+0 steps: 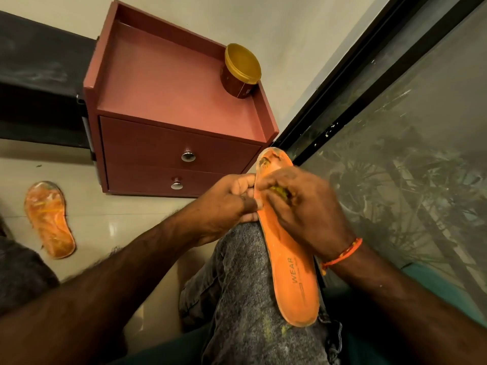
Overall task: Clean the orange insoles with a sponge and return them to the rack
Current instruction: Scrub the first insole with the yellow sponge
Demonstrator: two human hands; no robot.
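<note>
1. Head view: a long orange foam insole point(290, 259) printed "WEAR" lies along the person's raised knee in grey mottled denim point(245, 285). Its long axis runs near to far, the rounded heel at the near end and the stained, scuffed toe pointing far, toward the corner by the cabinet.
2. The left hand point(226, 204) pinches the insole's left edge around its middle, fingers curled against it.
3. The right hand point(300, 201) is clenched around a small yellow-green sponge point(280, 192), pressing it onto the insole's top surface just short of the toe. An orange thread band point(342, 252) circles that wrist.
4. A second orange insole point(48, 219), streaked and shiny, lies flat on the pale tiled floor point(105, 222) at the far left, well apart from the hands, its long axis also running near to far.
5. A reddish-brown two-drawer wooden cabinet point(171, 114) stands against the far wall, with a round brown tub with a yellow lid point(241, 71) on its top near the right rim.
6. A dark-framed glass pane point(408, 127) fills the right side.
</note>
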